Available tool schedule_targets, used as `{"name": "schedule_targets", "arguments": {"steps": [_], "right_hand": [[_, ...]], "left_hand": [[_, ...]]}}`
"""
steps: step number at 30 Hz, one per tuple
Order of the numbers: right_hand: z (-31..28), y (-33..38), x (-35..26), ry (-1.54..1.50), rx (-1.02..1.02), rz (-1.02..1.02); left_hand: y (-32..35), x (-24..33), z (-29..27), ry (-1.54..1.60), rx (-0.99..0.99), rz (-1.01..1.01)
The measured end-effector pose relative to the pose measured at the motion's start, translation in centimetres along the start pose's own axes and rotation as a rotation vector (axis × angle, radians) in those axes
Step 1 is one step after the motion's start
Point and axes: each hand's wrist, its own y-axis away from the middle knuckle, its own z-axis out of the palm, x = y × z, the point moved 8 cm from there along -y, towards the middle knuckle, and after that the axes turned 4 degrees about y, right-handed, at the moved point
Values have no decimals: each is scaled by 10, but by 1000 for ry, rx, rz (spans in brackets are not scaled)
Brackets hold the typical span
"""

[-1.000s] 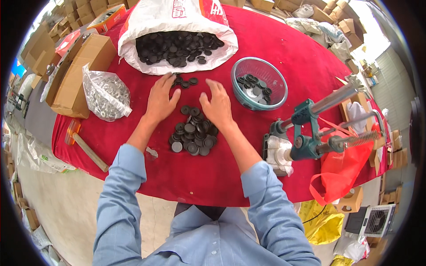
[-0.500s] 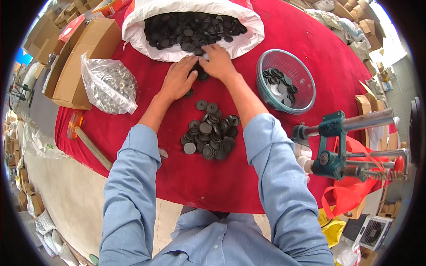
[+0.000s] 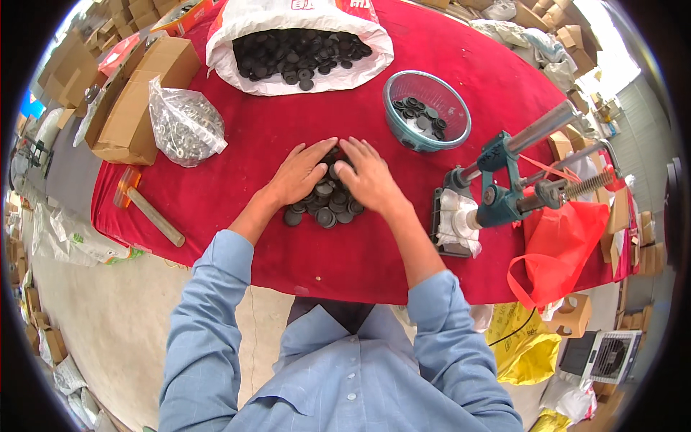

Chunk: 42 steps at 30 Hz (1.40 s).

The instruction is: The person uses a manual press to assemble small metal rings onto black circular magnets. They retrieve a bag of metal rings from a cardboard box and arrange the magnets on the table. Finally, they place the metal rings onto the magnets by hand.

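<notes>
A pile of round black plastic caps (image 3: pixel 325 205) lies on the red tablecloth (image 3: pixel 266 266) in front of me. My left hand (image 3: pixel 301 173) cups its far left side, with the fingers stretched out and lying over the caps. Opposite it, my right hand (image 3: pixel 368 176) rests on the far right side, fingers also extended. The fingertips of both hands nearly meet, and some caps beneath them are hidden. Beyond my hands a white woven sack (image 3: pixel 378 61) lies on its side, its mouth full of more black caps (image 3: pixel 295 54).
A blue-green plastic basket (image 3: pixel 432 142) with some caps stands right. Nearer is a green hand press (image 3: pixel 497 194) beside a red bag (image 3: pixel 568 237). On the left lie a mallet (image 3: pixel 155 216), a clear bag of small metal parts (image 3: pixel 186 129) and a cardboard box (image 3: pixel 133 122).
Both hands have come back from the sack's mouth to the pile, sweeping caps toward me. The loose caps between sack and pile have joined the pile. My view has shifted.
</notes>
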Motion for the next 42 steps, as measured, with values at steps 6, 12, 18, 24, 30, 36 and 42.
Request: {"name": "schedule_targets", "arguments": {"steps": [6, 12, 18, 24, 30, 36, 42], "right_hand": [[33, 69, -94, 173, 30, -145], [46, 22, -105, 245, 151, -228], [29, 8, -56, 312, 143, -37], [7, 71, -24, 388, 43, 47], [-4, 121, -45, 338, 14, 88], [16, 108, -69, 227, -17, -37], [11, 76, -50, 217, 68, -51]], "left_hand": [[57, -7, -28, 57, 185, 1], [104, -18, -51, -87, 335, -158], [76, -5, -24, -224, 229, -220], [52, 32, 15, -450, -30, -139], [50, 28, 10, -581, -52, -176], [41, 5, -3, -550, 14, -224], [49, 16, 1, -474, -84, -191]]}}
